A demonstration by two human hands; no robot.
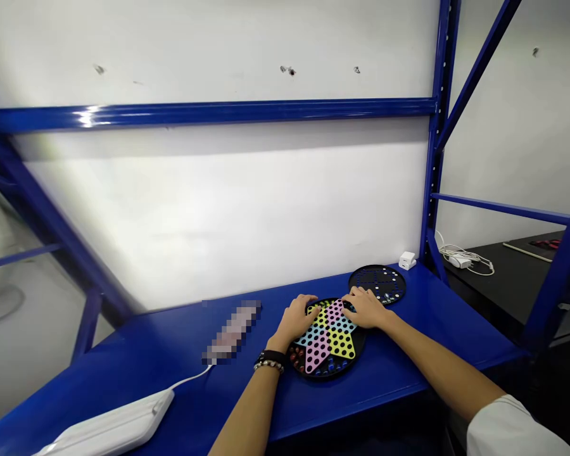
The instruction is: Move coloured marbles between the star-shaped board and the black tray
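Note:
A round black board with a colourful star of holes, a Chinese checkers board (330, 345), lies on the blue shelf (180, 354). My left hand (298, 320) rests on its far left rim, fingers curled over the edge. My right hand (367, 307) lies on the far right rim, fingers bent down onto the board. Small coloured marbles sit in the rim near me. A second round black lid or tray (377, 283) with a few small pieces lies just behind the right hand.
A white power bank or device (109, 430) with a white cable lies at the near left. A blurred-out object (232, 332) sits left of the board. A small white box (407, 259) stands by the wall. Blue rack posts rise at right; a black table holds cables.

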